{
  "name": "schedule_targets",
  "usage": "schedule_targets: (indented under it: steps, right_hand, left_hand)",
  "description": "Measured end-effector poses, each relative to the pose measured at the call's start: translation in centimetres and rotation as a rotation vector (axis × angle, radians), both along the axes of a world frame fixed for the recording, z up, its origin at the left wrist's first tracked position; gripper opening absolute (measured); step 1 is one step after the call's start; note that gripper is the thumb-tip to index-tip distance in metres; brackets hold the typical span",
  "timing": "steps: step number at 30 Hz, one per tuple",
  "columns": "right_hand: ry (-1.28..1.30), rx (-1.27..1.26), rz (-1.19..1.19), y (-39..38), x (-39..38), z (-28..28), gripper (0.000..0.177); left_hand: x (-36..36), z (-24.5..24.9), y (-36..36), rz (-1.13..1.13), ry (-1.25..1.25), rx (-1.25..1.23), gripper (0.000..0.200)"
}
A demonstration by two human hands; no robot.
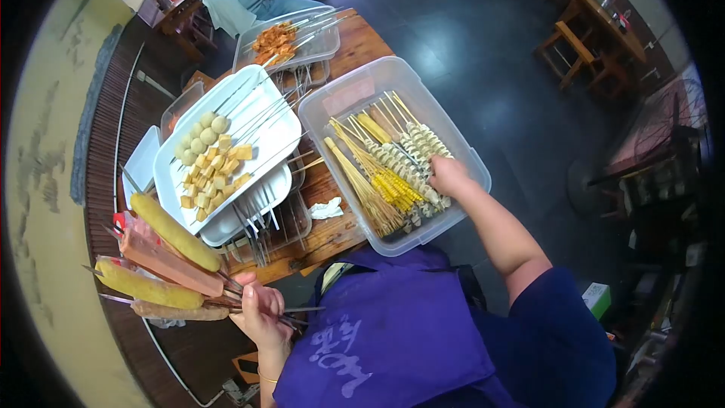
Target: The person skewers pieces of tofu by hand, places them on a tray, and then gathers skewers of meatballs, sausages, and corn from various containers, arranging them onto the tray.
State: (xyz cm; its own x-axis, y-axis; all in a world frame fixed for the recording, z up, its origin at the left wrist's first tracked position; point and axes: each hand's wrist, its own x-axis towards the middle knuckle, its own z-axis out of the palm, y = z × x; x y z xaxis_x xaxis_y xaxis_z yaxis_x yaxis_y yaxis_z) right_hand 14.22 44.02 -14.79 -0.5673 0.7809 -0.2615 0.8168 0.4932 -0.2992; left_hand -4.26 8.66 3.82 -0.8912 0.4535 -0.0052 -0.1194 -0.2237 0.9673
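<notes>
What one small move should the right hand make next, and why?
Probably close its fingers on one spiral skewer and lift: the right hand reaches into the tub, right at those skewers, while the left hand holds a bunch.

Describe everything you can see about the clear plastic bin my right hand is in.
The bin is open, translucent and rectangular with rounded corners. It holds pale spiral skewers, yellow skewers and thin bundled sticks. It sits beside the white tray, partly over the wooden table. The right hand reaches in over its right side.
</notes>
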Motion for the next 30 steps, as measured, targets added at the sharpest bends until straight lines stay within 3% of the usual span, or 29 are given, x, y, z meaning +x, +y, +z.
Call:
schedule_targets:
  steps: [6,10,13,16,19,23,26,30]
  right_hand:
    - [0.282,-0.401,0.007,1.7,0.2,1.4,0.007]
    - [0.074,-0.560,-0.074,1.1,-0.4,3.4,0.010]
    - [0.031,-0.607,-0.093,1.3,-0.3,1.9,0.011]
    - [0.071,-0.578,-0.170,0.8,-1.0,3.1,0.013]
    - [0.303,-0.441,-0.054,2.4,-1.7,-0.8,0.015]
    - [0.255,-0.955,-0.193,2.6,-3.6,5.5,0.017]
    - [0.432,-1.035,-0.233,3.1,-5.2,8.4,0.015]
    - [0.383,-0.971,-0.164,3.0,-6.5,10.0,0.008]
  left_hand:
    - [-1.3,0.8,-2.2,-0.129,-0.232,0.198,0.019]
    - [-0.9,2.1,-2.6,-0.195,-0.311,0.171,0.026]
    - [-1.7,2.2,-3.5,-0.352,-0.262,0.206,0.029]
    - [-2.7,1.6,-4.6,-0.353,-0.264,0.222,0.029]
    - [-3.2,1.3,-4.8,-0.443,-0.218,0.254,0.031]
    - [-3.6,1.2,-5.0,-0.459,-0.155,0.257,0.030]
    - [-3.9,0.9,-5.2,-0.405,-0.115,0.233,0.028]
    - [-3.8,0.8,-5.4,-0.302,-0.180,0.191,0.025]
